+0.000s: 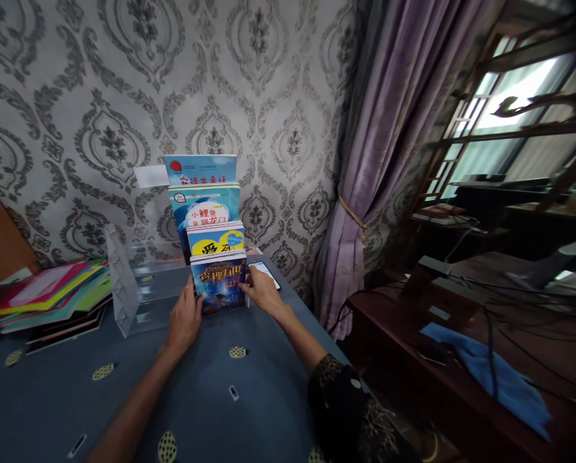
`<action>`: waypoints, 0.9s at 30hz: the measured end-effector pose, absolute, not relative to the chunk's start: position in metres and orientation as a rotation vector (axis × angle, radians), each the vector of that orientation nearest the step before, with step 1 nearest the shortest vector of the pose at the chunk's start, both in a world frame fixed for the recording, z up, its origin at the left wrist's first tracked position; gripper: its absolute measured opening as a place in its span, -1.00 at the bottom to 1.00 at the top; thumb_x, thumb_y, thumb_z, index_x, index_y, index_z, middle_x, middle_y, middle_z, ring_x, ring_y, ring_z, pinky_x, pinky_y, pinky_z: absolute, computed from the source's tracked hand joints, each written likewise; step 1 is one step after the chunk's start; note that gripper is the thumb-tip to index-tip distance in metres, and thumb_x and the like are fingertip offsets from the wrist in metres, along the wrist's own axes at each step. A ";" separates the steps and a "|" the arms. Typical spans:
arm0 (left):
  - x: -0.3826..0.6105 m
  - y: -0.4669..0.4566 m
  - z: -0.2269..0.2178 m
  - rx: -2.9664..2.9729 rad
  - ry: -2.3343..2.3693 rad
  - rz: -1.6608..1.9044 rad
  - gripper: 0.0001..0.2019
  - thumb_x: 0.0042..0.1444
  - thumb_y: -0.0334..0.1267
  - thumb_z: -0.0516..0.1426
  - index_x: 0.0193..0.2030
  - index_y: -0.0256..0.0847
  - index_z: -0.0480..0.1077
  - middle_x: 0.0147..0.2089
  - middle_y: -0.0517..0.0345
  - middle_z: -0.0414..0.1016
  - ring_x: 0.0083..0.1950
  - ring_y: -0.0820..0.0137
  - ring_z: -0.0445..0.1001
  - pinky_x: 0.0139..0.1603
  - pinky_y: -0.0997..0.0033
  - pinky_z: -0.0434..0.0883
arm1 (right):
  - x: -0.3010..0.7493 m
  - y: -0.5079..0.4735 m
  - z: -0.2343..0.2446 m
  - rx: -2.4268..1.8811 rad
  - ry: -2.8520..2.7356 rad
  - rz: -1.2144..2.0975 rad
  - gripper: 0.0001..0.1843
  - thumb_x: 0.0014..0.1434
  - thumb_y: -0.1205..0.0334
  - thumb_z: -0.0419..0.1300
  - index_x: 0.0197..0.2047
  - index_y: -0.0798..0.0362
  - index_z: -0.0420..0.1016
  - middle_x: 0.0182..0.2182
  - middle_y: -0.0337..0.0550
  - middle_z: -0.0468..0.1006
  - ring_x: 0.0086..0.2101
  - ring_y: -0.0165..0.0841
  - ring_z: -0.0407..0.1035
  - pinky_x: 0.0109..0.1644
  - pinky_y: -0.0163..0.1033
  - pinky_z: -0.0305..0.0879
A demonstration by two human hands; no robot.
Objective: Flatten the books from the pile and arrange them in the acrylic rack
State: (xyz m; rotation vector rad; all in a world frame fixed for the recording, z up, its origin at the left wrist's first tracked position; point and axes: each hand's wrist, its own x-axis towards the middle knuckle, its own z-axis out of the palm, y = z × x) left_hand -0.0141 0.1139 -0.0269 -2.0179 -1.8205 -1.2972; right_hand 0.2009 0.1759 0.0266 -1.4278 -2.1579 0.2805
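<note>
dark sleeve (348,399), hands (184,316) gripping blue book (219,290)

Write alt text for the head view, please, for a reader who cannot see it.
A person's left hand and right hand touch opposite side edges of a dark blue book, with other books rising in rows behind. Below is a blue tablecloth and behind a patterned wall; a clear plastic rack is at left, a purple curtain at right.
</note>
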 end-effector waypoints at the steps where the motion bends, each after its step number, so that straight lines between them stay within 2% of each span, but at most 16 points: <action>1: -0.014 0.114 -0.027 -2.014 -1.827 -1.287 -0.46 0.33 -0.24 -0.07 0.41 -0.27 -0.02 0.20 -0.25 0.36 0.15 0.05 0.44 0.02 0.06 0.44 | 0.199 0.175 0.027 -1.435 -2.157 0.278 -0.68 0.24 0.20 0.22 0.03 0.09 0.34 -0.19 -0.08 0.61 -0.20 -0.28 0.47 -0.24 -0.30 0.16; 6: -0.013 0.114 -0.028 -2.001 -1.859 -1.262 -0.45 0.33 -0.28 -0.08 0.44 -0.24 -0.05 0.20 -0.22 0.38 0.12 0.07 0.47 0.01 0.10 0.45 | 0.195 0.171 0.030 -1.473 -2.165 0.269 -0.75 0.26 0.23 0.18 -0.02 0.12 0.35 -0.18 0.00 0.61 -0.18 -0.23 0.49 -0.23 -0.28 0.17; 10: -0.013 0.115 -0.028 -2.012 -1.859 -1.251 -0.44 0.33 -0.29 -0.09 0.45 -0.28 -0.08 0.20 -0.24 0.39 0.11 0.07 0.48 0.00 0.12 0.45 | 0.194 0.168 0.033 -1.488 -2.163 0.259 -0.72 0.28 0.23 0.16 0.04 0.12 0.31 -0.15 0.01 0.61 -0.15 -0.22 0.48 -0.21 -0.26 0.19; 15: -0.011 0.114 -0.026 -2.034 -1.859 -1.253 -0.42 0.33 -0.32 -0.10 0.46 -0.19 -0.15 0.24 -0.20 0.37 0.08 0.13 0.51 0.00 0.16 0.45 | 0.190 0.163 0.037 -1.502 -2.163 0.238 -0.74 0.30 0.27 0.12 0.04 0.14 0.30 -0.13 0.04 0.59 -0.11 -0.21 0.47 -0.16 -0.25 0.21; 19: -0.009 0.113 -0.024 -2.023 -1.847 -1.284 -0.44 0.33 -0.32 -0.09 0.45 -0.20 -0.11 0.22 -0.22 0.39 0.04 0.13 0.53 -0.03 0.16 0.46 | 0.187 0.161 0.037 -1.512 -2.162 0.230 -0.78 0.30 0.32 0.09 0.01 0.14 0.29 -0.12 0.08 0.58 -0.10 -0.21 0.46 -0.13 -0.25 0.22; 27: -0.011 0.115 -0.027 -2.012 -1.839 -1.335 -0.46 0.31 -0.34 -0.08 0.42 -0.17 -0.01 0.22 -0.16 0.40 0.13 0.13 0.48 0.05 0.13 0.44 | 0.184 0.162 0.034 -1.503 -2.134 0.236 -0.79 0.28 0.37 0.09 0.00 0.15 0.28 -0.10 0.11 0.55 -0.09 -0.21 0.46 -0.11 -0.25 0.24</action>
